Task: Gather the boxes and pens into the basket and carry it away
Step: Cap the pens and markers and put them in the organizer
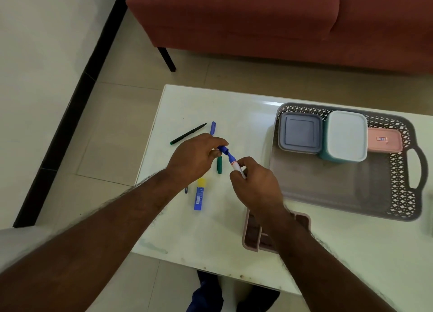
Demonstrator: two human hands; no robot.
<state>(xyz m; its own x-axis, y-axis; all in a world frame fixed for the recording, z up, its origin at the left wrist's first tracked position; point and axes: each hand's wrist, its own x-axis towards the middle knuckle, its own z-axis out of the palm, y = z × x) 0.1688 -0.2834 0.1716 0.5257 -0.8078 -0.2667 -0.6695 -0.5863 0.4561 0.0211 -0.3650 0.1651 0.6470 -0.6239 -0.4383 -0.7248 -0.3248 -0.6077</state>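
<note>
Blue marker, white-barrelled, is held above the white table in the head view, its long axis running from lower right to upper left with the blue tip pointing up-left. The barrel is pinched by the right hand. A blue cap is gripped in the curled fingers of the left hand, just off the marker's tip.

On the table, a black pen is laid diagonally, tip toward the upper right. A blue pen lies near-vertical beside it, partly hidden by the left hand. A green pen lies upright in the frame between the hands. A blue tube with a yellow cap lies lengthwise, cap end away from the person.

The grey basket is set at right; three lidded boxes are lined along its far side: grey box, white-lidded teal box, pink box. A pink organiser tray sits under the right forearm.
</note>
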